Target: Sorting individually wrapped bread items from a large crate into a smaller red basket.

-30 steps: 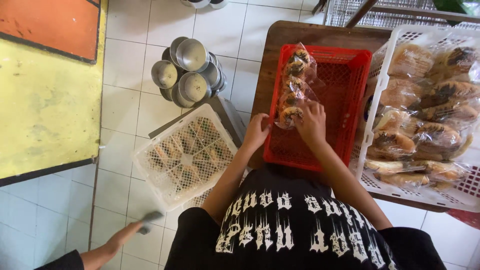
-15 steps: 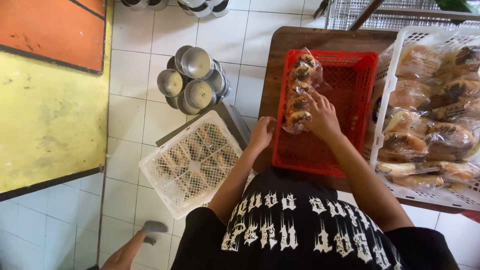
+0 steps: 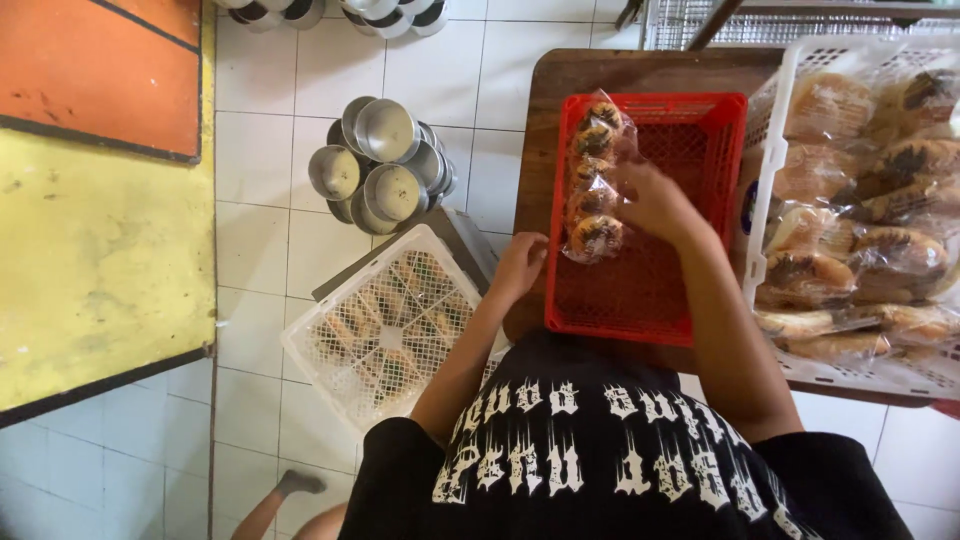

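1. the white tiled floor filled the left and far part of the view, with a large yellow mat and an orange mat lying on it at the far left.
2. a brown wooden table stood on the right, and the person in a black shirt with white lettering leaned over its near edge.
3. a white perforated plastic crate sat on the right side of the table, packed with clear bags of brown buns.
4. a red plastic mesh basket lay on the table just left of the white crate, touching or nearly touching it.
5. a second white plastic lattice crate holding wrapped baked goods rested low beside the table's left edge, over the floor.
6. a cluster of round metal cups stood on the floor farther away, left of the table.
7. a clear plastic bag of dark-topped round buns stood in a column inside the left part of the red basket.
8. the right hand was closed on the right side of that bag, fingers gripping the plastic.
9. the left hand rested curled on the near left rim of the red basket, apart from the right hand; whether it gripped the rim i could not tell.
10. another person's foot in a grey sock showed at the near left on the floor.
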